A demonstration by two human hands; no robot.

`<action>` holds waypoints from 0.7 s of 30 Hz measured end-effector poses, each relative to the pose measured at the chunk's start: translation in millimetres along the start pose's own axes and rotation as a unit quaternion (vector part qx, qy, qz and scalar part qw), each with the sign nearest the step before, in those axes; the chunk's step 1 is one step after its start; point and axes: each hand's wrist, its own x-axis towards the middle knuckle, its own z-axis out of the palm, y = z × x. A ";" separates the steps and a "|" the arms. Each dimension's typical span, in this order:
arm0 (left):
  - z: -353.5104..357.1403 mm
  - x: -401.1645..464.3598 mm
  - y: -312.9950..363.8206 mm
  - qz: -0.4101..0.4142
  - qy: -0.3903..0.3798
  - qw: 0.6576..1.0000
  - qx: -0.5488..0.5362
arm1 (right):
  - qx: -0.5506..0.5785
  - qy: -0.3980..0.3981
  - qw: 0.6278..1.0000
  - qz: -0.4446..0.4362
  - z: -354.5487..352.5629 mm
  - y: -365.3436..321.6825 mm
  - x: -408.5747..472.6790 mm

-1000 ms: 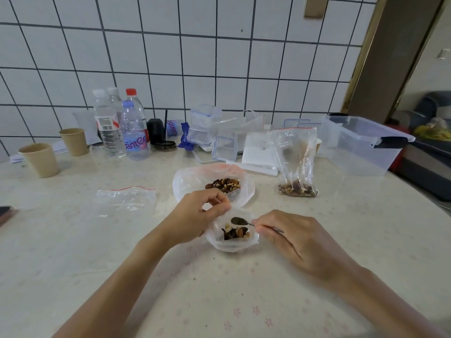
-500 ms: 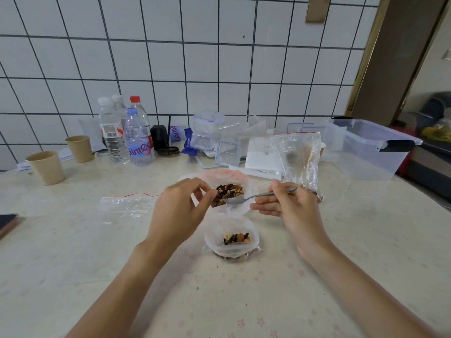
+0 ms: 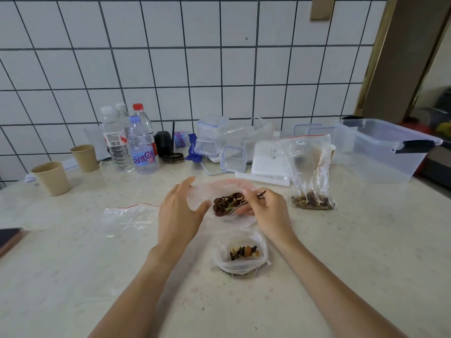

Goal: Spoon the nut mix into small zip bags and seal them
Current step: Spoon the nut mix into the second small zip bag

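A large clear bag (image 3: 205, 191) lies open on the table with the nut mix (image 3: 227, 203) inside. My right hand (image 3: 266, 213) holds a metal spoon (image 3: 260, 194), whose bowl dips into the nuts. My left hand (image 3: 180, 211) hovers at the bag's left side, fingers spread, holding nothing. Nearer to me stands a small zip bag (image 3: 240, 252), open at the top, with a few nuts at its bottom. An empty zip bag (image 3: 129, 215) with a red strip lies flat to the left. A tall zip bag (image 3: 311, 172) with nuts in its bottom stands at the right.
Water bottles (image 3: 131, 140), two paper cups (image 3: 52, 178), small clear boxes (image 3: 212, 140) and a white box (image 3: 268, 159) line the tiled wall. A big clear plastic tub (image 3: 380, 150) sits at the far right. A dark phone (image 3: 9, 237) lies at the left edge.
My right hand carried the spoon from the small zip bag back into the nut mix in the large bag. My left hand let go of the small bag and moved up beside the large one.
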 end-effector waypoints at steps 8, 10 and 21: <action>5.6 1.1 -1.5 0.044 0.005 0.998 0.048 | 0.002 0.085 0.996 0.031 8.0 6.6 3.7; 5.7 0.7 -0.5 0.051 0.016 0.998 0.020 | -0.020 0.092 0.995 0.017 10.2 8.5 2.8; 4.8 -0.5 7.4 0.071 0.030 0.996 -0.043 | 0.036 0.082 0.996 0.030 13.1 14.7 0.8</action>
